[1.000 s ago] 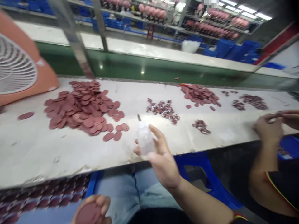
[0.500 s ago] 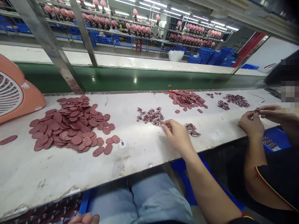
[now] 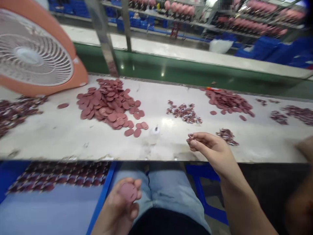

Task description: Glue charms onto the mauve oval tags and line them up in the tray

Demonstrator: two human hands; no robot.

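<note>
My left hand [image 3: 117,204], low over my lap, holds a dull maroon oval disc [image 3: 128,192] with small slits in it. Over the front part of the table my right hand [image 3: 214,150] pinches a small maroon piece [image 3: 190,138] with a shiny bit; its exact kind is too small to make out. Beyond that hand lies a heap of small maroon-and-shiny pieces [image 3: 184,113], and a smaller heap [image 3: 228,136] sits just to its right. A big pile of maroon oval discs [image 3: 110,104] spreads over the table to the left.
A small white holder with a dark tip [image 3: 155,130] stands mid-table. An orange fan [image 3: 79,73] is at the left, near another heap [image 3: 17,111]. Rows of finished-looking pieces [image 3: 68,174] lie in a blue bin below. A second disc pile [image 3: 227,100] and a blurred co-worker's arm [image 3: 305,148] are at right.
My right hand has drawn back from the heap of small pieces with one pinched. My left hand has risen into view with an oval disc. The view has swung left and down.
</note>
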